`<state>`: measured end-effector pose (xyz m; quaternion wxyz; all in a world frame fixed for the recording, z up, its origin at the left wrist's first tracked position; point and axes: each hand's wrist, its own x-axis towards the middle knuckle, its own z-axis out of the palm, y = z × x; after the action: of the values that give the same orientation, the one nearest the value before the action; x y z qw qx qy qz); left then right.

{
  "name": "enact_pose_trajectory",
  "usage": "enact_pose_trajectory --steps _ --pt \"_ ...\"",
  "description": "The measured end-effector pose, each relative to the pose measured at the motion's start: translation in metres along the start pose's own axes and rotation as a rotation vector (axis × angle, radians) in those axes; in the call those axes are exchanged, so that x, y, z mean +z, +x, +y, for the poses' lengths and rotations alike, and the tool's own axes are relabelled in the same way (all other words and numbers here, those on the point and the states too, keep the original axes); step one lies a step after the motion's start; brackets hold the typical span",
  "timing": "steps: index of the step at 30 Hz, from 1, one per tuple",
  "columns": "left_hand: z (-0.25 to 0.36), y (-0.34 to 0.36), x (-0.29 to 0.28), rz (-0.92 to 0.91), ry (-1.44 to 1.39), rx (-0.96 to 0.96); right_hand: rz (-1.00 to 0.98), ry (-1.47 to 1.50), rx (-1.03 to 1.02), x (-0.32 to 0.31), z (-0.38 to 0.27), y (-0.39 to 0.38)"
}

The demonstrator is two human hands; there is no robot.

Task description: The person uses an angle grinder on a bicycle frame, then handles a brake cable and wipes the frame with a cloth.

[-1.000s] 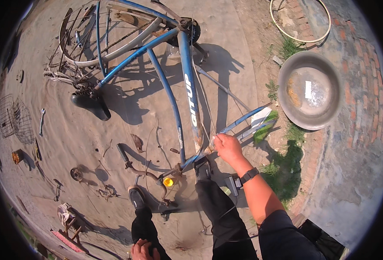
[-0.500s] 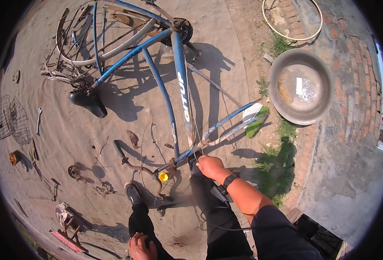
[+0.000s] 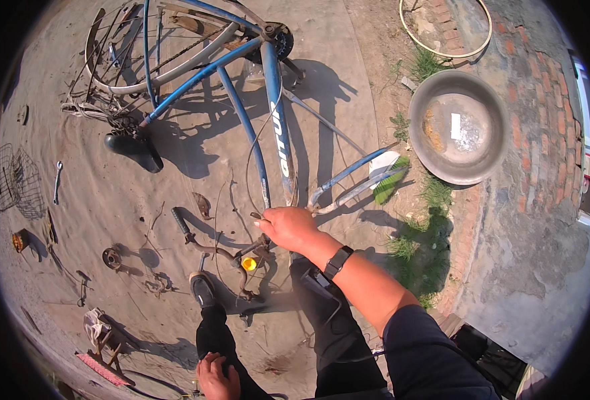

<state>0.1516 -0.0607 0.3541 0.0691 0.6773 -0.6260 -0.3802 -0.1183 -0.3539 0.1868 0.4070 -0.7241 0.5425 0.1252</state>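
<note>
My right hand (image 3: pixel 287 227), a watch on its wrist, is closed over the front end of a blue bicycle frame (image 3: pixel 237 52). It grips a thin cable (image 3: pixel 248 175), which bows out beside the frame tubes; a short dark end sticks out at the fingertips. Just below the hand are the rusty handlebar (image 3: pixel 223 253) and a yellow round piece (image 3: pixel 249 264). The fork (image 3: pixel 348 173) points to the right, with no wheel between its blades. My left hand (image 3: pixel 217 377) lies on my left leg, fingers spread and holding nothing.
A black saddle (image 3: pixel 135 152) and a bare wheel rim (image 3: pixel 175 81) are at the far left. A wrench (image 3: pixel 57 183), a wire basket (image 3: pixel 15 183) and a hub-like part (image 3: pixel 111 258) lie on the ground. A grey basin (image 3: pixel 458 172) and a pale hoop (image 3: pixel 435 51) stand by the brick edging.
My right hand has moved left and slightly away from me, turning with the cable. The cable now bows out left across the frame tubes. My left hand has stayed on my leg.
</note>
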Motion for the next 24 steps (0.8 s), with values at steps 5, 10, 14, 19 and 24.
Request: enact_pose_trajectory --steps 5,10,14,19,24 --pt "-0.001 0.002 -0.005 0.002 0.008 0.017 0.306 0.536 -0.037 -0.056 -0.022 0.013" --pt "-0.004 0.0 -0.005 -0.006 0.015 0.003 0.342 0.757 0.192 -0.074 -0.003 -0.009" --pt "-0.001 0.002 -0.011 0.028 0.006 0.049 0.348 0.676 0.451 -0.034 0.04 -0.049" --pt "-0.009 -0.003 -0.009 0.008 0.002 0.054 0.288 0.369 0.467 0.004 0.053 -0.049" --pt "-0.02 -0.011 -0.002 -0.002 -0.04 0.01 0.058 0.056 0.433 0.079 0.065 -0.058"
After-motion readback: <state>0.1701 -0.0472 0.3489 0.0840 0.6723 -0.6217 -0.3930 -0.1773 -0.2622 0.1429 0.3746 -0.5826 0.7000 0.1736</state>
